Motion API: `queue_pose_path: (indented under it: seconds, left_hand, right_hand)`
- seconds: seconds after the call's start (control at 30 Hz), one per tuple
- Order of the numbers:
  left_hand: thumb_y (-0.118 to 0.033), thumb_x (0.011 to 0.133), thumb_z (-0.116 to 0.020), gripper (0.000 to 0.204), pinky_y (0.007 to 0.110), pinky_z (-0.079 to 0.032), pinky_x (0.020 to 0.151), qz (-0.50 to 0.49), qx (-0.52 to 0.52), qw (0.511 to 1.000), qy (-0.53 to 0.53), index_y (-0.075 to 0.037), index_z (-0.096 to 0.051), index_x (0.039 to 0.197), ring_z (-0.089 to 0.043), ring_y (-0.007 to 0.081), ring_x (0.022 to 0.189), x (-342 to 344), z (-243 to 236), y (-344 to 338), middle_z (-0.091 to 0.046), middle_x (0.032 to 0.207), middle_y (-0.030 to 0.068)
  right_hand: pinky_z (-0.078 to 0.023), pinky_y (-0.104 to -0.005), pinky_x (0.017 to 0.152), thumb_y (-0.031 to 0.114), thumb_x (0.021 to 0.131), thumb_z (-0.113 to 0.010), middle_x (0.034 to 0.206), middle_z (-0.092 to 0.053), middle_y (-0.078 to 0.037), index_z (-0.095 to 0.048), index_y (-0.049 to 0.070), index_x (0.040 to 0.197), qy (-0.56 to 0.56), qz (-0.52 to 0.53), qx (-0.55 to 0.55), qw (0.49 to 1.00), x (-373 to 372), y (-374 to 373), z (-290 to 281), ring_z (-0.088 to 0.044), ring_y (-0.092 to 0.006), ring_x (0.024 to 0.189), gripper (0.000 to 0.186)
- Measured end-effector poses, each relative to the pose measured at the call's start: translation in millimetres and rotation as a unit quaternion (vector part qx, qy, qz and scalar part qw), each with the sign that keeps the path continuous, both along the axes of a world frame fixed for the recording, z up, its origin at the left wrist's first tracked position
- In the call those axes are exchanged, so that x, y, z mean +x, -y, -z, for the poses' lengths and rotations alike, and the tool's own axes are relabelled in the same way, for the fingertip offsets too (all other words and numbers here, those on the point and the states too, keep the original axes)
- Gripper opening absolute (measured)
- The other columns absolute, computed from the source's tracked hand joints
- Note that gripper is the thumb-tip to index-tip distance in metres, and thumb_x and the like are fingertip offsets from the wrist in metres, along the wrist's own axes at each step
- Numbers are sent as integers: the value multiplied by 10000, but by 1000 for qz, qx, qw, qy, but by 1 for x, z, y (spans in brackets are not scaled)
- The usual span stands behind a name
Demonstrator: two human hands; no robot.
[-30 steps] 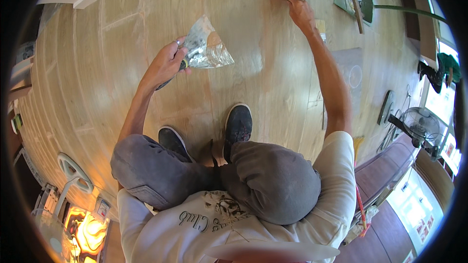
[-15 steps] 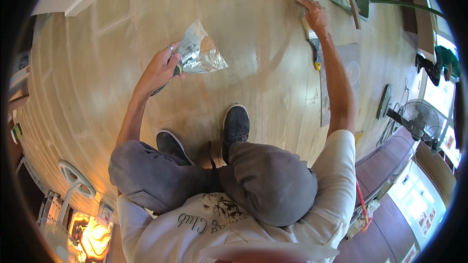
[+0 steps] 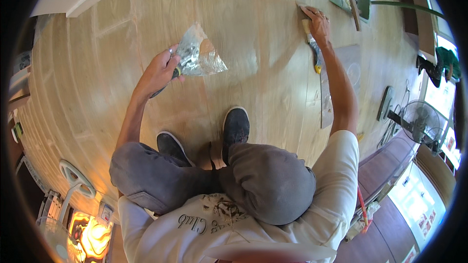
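My left hand is closed round the dark handle of a wide putty knife. Its shiny, triangular blade points away to the right and bears a patch of tan filler. Far to the right, my right hand presses a thin flat scraper to the wood-look floor; most of it is hidden under my fingers. A paintbrush with pale bristles and a yellow-tipped handle lies on the floor just below that hand, partly beside my wrist.
A green dustpan with a wooden strip across it lies at the far right. A flat grey board lies beneath my right forearm. A fan stands at the right, another fan's base at lower left. My shoes rest on the floor.
My right hand has slid slightly nearer and to the right with the scraper. The left hand and putty knife stay nearly still.
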State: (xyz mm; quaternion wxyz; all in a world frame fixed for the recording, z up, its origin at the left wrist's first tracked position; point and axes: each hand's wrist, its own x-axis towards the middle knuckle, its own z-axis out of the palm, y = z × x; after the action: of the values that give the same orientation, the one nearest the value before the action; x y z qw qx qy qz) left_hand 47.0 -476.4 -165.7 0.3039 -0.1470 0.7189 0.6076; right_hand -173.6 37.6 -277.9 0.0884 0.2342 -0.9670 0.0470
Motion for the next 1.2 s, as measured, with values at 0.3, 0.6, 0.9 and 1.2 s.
queue_pose_path:
  seconds: [0.3,0.6,0.9,1.2]
  left_hand:
    - [-207,1101,-463,492,300,-560,735,-12,16,1000,-14,56,-408,1513,-670,141,742,2,1,0,-670,1030,94]
    - [-236,1110,-453,478,280,-534,698,-2,13,1000,-9,5,-424,1522,-676,127,740,2,6,1,-677,1051,63]
    - [-235,1109,-455,492,285,-536,695,6,25,1000,-18,32,-412,1520,-671,128,729,0,1,-2,-676,1055,68]
    - [-212,1106,-452,476,276,-524,690,-2,8,1000,-24,20,-425,1520,-660,125,719,3,-2,2,-673,1004,64]
  right_hand:
    - [-533,-437,949,-42,908,-515,1212,-714,-101,-707,206,1303,32,-6,-13,999,-11,-11,-13,-668,-333,1095,504]
    - [-565,-466,823,77,968,-527,1131,-719,-177,-701,263,1311,83,85,19,993,-37,13,-8,-702,-372,989,428]
    - [-549,-463,900,60,954,-506,1118,-723,-120,-734,226,1246,130,-38,-5,991,-7,42,-14,-676,-350,1010,405]
    - [-535,-458,921,-1,880,-529,1201,-718,-59,-735,225,1246,1,-59,-29,998,15,64,15,-663,-312,1087,477]
